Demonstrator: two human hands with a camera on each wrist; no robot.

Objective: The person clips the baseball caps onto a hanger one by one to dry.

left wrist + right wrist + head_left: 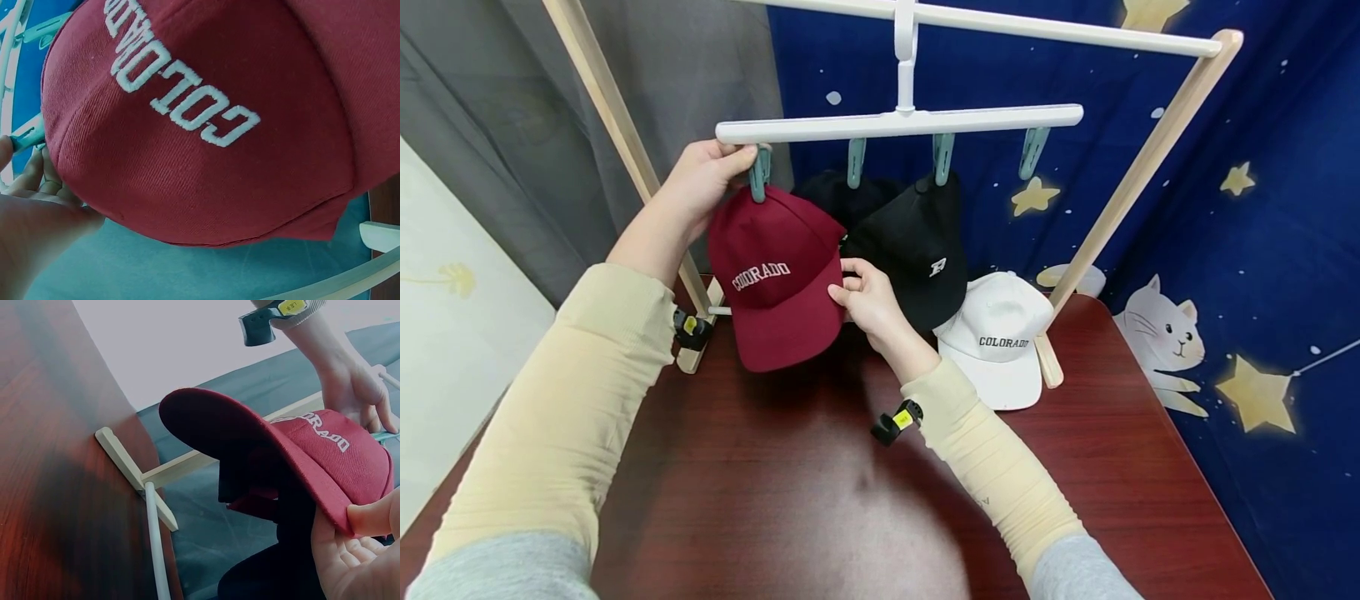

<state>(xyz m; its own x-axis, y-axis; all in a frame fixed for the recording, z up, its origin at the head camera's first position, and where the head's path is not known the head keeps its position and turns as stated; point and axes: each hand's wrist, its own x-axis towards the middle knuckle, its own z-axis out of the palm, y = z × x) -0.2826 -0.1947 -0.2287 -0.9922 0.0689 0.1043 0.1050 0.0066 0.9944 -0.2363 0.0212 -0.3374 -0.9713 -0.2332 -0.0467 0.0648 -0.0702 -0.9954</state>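
Observation:
A maroon baseball cap (775,283) with white "COLORADO" lettering hangs under the left end of a white hanger bar (850,127), brim toward me. At its top, my left hand (707,171) pinches a teal clip (760,173), whose lower end overlaps the crown. The left wrist view shows that hand (37,231) behind the crown (187,162). With thumb and fingers, my right hand (872,300) pinches the brim's right edge; in the right wrist view the thumb (372,515) lies over that edge and the fingers are beneath.
A black cap (910,258) with a white letter hangs from another clip (943,158), and a darker cap (827,196) is behind it. On the brown table (790,500) sits a white "COLORADO" cap (1000,333) beside the rack's right wooden leg (1142,175). A bare clip (1034,152) hangs far right.

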